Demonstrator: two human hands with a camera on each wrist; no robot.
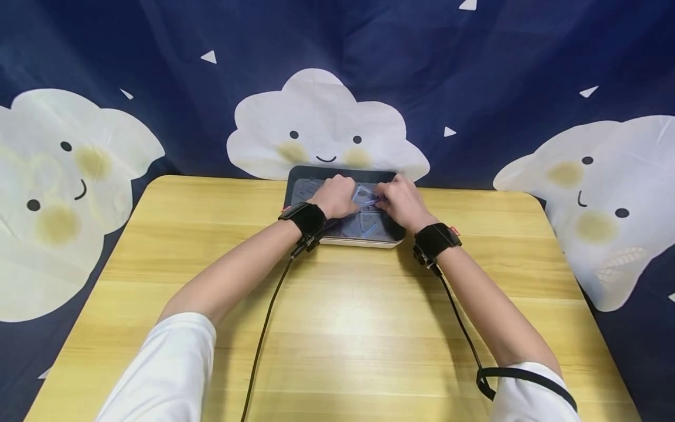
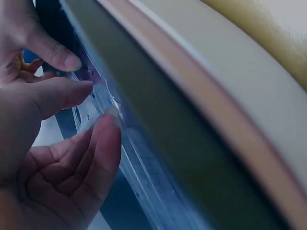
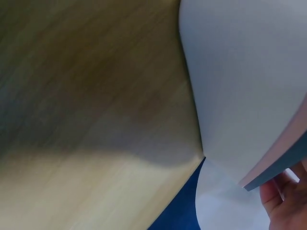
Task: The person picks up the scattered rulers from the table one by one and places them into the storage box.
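1. A dark tray [image 1: 392, 233] with a pale rim sits at the far middle of the wooden table [image 1: 343, 328], holding small clear plastic pieces [image 1: 367, 224].
2. Your left hand [image 1: 334, 196] rests over the tray, its fingers [image 2: 67, 93] pinching one clear piece.
3. Your right hand [image 1: 402, 200] curls over the tray, fingertips meeting the left; whether it grips the same piece cannot be told.

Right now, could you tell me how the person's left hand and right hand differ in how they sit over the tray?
The left hand lies over the tray's left half, the right hand over its right half. The left wrist view shows the left hand's thumb and fingers pinching a clear plastic piece; the right hand's grip is hidden. Both wear black wrist straps and meet mid-tray.
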